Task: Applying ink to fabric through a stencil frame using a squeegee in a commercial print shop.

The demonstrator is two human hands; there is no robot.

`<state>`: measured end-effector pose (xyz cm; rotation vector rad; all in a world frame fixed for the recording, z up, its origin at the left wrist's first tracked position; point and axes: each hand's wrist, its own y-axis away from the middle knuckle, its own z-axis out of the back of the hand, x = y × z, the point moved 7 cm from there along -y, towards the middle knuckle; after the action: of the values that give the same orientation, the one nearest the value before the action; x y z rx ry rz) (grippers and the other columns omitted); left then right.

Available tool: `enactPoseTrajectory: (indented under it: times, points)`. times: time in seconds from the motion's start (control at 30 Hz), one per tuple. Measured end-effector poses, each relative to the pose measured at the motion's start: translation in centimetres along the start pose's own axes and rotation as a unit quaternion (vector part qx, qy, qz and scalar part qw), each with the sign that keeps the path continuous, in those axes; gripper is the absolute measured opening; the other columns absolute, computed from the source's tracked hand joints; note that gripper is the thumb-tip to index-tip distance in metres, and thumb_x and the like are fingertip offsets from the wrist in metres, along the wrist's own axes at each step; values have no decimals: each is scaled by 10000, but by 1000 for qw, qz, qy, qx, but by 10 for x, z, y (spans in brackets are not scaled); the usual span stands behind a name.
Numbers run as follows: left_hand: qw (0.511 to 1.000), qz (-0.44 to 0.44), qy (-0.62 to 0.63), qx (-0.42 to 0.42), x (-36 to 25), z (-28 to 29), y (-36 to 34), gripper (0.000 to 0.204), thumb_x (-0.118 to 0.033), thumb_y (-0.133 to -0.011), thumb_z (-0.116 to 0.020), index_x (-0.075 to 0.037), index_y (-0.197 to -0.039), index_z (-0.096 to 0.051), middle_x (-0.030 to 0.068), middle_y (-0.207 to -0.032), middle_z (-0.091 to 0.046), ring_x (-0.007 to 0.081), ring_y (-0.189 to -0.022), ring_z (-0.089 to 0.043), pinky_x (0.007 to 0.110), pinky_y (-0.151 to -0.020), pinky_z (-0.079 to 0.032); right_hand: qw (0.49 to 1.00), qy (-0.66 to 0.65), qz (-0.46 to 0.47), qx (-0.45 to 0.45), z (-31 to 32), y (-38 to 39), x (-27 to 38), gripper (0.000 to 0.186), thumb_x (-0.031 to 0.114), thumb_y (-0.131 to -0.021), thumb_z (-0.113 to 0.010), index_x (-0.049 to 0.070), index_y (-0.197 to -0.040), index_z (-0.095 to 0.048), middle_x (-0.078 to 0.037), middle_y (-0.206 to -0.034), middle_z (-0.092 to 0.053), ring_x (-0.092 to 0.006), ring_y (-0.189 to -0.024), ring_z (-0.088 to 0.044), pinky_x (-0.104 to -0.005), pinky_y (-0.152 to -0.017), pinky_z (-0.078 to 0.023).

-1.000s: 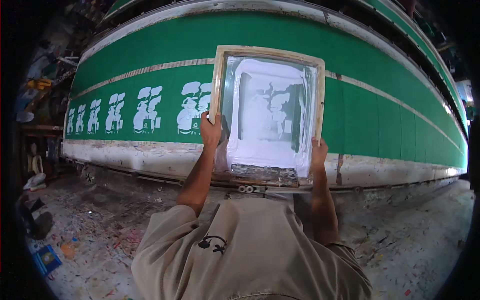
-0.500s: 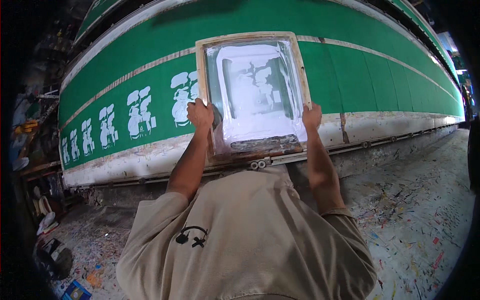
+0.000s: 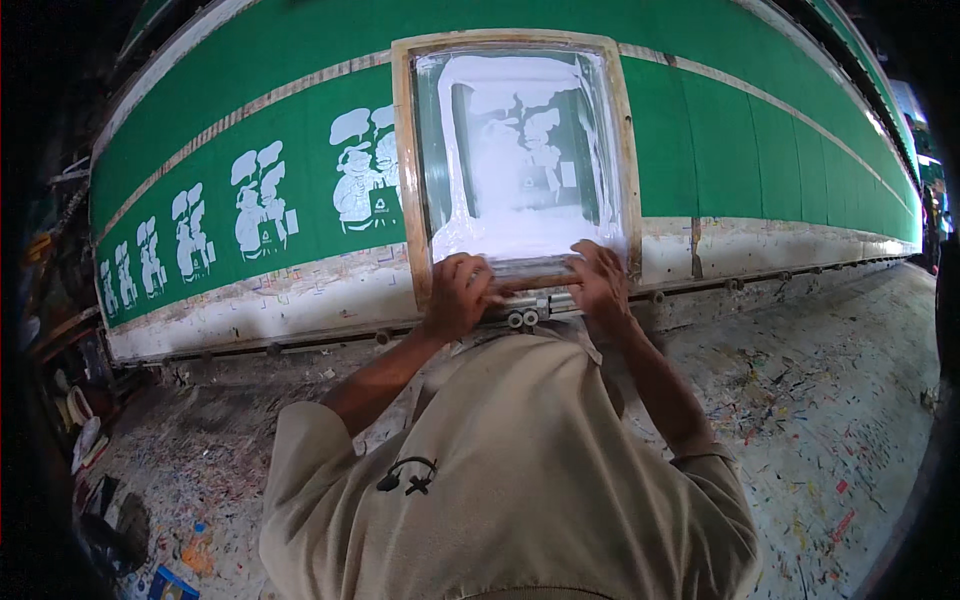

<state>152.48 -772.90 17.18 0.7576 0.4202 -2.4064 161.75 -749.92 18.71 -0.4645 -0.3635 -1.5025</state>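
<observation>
A wooden-framed printing screen (image 3: 409,170) lies flat on the green fabric in front of me. Thick white ink (image 3: 505,228) coats its mesh, and a figure design shows through. Along the near end lies a squeegee (image 3: 532,279), a dark bar smeared with white. My left hand (image 3: 461,294) is closed over its left part, fingers bent. Gripping the right part is my right hand (image 3: 600,280), with its fingers curled over the bar. Both hands hide much of the squeegee.
Green fabric (image 3: 740,150) covers a long printing table with a pale, stained near edge (image 3: 780,245). White figure prints (image 3: 262,200) run in a row left of the screen. A metal rail with rollers (image 3: 524,317) follows the table's side. The floor (image 3: 790,430) is paint-spattered.
Both hands have left the screen's side rails and come inward and nearer to the squeegee. The screen now sits flat, and the print beside it shows more fully.
</observation>
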Motion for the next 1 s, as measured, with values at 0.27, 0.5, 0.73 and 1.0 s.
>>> enactPoseTrajectory:
  times: [0.27, 0.5, 0.73, 1.0]
  points:
    - [997, 50, -51, 25, 26, 66, -116, 354, -272, -868, -727, -93, -1165, -656, 114, -1327, -555, 365, -1278, -461, 548, -995, -374, 989, 89, -56, -102, 10, -83, -36, 435, 153, -726, -808, 191, -1146, -703, -27, -1165, -722, -234, -1163, -651, -563, -1039, -407]
    - [992, 93, -29, -84, 179, 75, -297, 221, -155, -911, -666, -56, -1107, -643, 169, -1214, -635, 394, -1183, -561, 533, -986, -432, 991, 72, -111, 25, 26, -337, -137, 234, 223, -774, -729, 167, -1001, -746, -78, -973, -746, -325, -937, -699, -453, -804, -547]
    - [980, 116, -57, -151, 98, 7, -139, 267, -191, -892, -629, -32, -1106, -621, 174, -1123, -661, 396, -999, -609, 498, -851, -426, 986, 157, -58, -18, -24, -186, -92, 242, 231, -698, -837, 150, -897, -726, -36, -895, -667, -266, -881, -652, -442, -699, -459]
    - [984, 115, -6, -139, 36, -16, -1, 266, -238, -938, -595, -29, -1101, -620, 171, -1232, -668, 387, -1074, -620, 512, -884, -460, 993, 114, -20, -36, -16, -47, -31, 359, 226, -669, -839, 146, -999, -722, -24, -921, -660, -250, -937, -640, -419, -766, -462]
